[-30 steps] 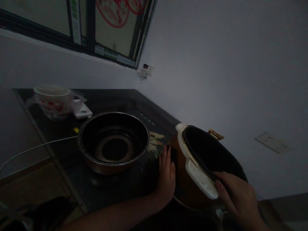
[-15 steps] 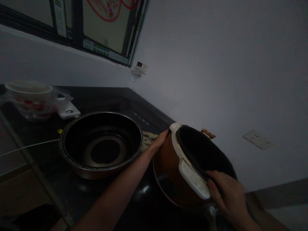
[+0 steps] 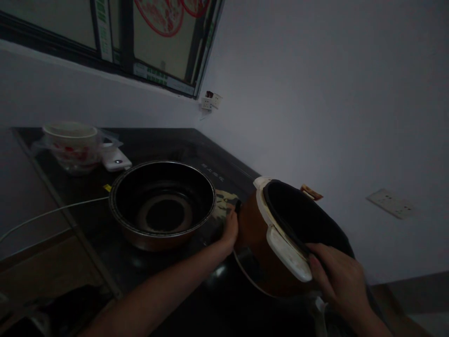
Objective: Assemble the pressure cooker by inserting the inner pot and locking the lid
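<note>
Lower down now, the left hand (image 3: 229,229) is resting against the side wall of the brown pot (image 3: 252,234), where half a second ago it was reaching up toward the white collar (image 3: 261,199); the viewpoint is shifting slightly too. Taking the frying pan (image 3: 163,201) as landmark, the brown pot is standing just to its right, appearing to lean, its axis running from a base on the pan's side up to a mouth that is facing away from the pan. Nearer to the pan, the left hand is filling the gap between the two, its fingers pointing past the pan's right edge and partly curling out of sight, so how wide they are spreading cannot be told. On the pot's far side from the pan, the right hand (image 3: 340,276) is pinching the black rim (image 3: 291,234) just beyond the white handle (image 3: 289,255), thumb lying outside and fingers hooking into the mouth. Relative to those fingers, the pot's body is lying toward the pan; relative to the left fingers, it is lying away from the pan, right beside them.
</note>
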A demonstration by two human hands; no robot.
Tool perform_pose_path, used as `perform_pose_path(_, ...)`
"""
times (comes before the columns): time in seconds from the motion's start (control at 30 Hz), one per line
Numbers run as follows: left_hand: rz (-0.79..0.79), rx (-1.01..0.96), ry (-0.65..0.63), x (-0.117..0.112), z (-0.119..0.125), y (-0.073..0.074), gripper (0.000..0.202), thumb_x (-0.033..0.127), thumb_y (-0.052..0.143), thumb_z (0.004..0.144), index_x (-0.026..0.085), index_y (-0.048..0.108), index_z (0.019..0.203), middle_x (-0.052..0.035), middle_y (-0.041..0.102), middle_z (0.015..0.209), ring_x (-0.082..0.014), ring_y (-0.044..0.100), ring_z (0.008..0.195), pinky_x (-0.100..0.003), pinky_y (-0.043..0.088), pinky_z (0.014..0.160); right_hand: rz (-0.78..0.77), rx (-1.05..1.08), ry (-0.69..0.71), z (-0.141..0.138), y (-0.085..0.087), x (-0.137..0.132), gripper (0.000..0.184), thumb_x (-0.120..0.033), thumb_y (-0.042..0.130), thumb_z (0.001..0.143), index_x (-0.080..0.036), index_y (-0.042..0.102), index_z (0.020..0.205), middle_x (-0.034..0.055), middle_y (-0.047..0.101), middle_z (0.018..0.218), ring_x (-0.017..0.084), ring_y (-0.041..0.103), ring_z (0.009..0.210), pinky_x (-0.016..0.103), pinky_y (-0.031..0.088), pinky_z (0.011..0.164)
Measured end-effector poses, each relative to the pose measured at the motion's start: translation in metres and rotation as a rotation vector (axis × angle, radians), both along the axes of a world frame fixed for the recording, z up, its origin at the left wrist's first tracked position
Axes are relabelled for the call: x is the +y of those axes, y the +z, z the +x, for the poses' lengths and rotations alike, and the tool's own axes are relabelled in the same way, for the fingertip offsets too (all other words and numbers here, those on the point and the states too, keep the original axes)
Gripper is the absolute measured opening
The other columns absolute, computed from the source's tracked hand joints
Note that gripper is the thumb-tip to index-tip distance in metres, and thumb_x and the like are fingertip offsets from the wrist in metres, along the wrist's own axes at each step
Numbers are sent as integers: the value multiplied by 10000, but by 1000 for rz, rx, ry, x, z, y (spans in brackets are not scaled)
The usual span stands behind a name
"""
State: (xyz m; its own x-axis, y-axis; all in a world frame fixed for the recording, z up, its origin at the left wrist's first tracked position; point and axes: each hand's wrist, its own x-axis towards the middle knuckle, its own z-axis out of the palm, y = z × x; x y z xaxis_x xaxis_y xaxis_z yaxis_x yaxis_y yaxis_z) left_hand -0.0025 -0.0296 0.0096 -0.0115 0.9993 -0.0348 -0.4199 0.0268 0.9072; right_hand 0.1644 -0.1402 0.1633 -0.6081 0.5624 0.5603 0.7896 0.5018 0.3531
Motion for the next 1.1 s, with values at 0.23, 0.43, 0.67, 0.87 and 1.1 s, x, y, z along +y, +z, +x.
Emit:
perform_pose_path(0.23,126,64,116,-62,16,16,516,344,338,937,245,358,1443,-6,198,1588,-163,134,1460,-342,76,1195,0,-1,4,-1,0,0,213,-249,417,924,-172,607,868,23,672,653,143,638,541,240,471,501)
perform_pose_path(0.43,167,0,20,-3,6,56,477,306,280,951,178,469,1370,-56,411,1494,-191,341,1387,-362,211,1167,-37,11,-10,-1,0,-1,214,-234,417,918,-164,610,859,17,654,642,135,619,542,240,454,512)
perform_pose_path(0.67,201,-4,-151,66,2,60,359,287,376,900,199,686,1060,-26,690,1182,-226,560,1191,-420,378,1069,2,0,-22,-1,-3,0,230,-219,412,918,-147,622,857,24,659,643,140,617,546,246,445,522)
perform_pose_path(0.87,188,25,-37,25,4,52,456,320,276,943,155,578,1243,-84,567,1359,-213,482,1284,-403,322,1113,43,-44,-48,-4,-2,0,284,-222,382,945,-130,621,822,33,649,617,133,612,533,236,434,526)
perform_pose_path(1.1,315,210,39,-97,13,36,535,320,325,964,281,237,1491,28,72,1608,-154,7,1470,-360,10,1195,43,-45,-56,-7,-1,0,310,-223,386,946,-126,638,793,27,627,578,133,584,493,242,407,496)
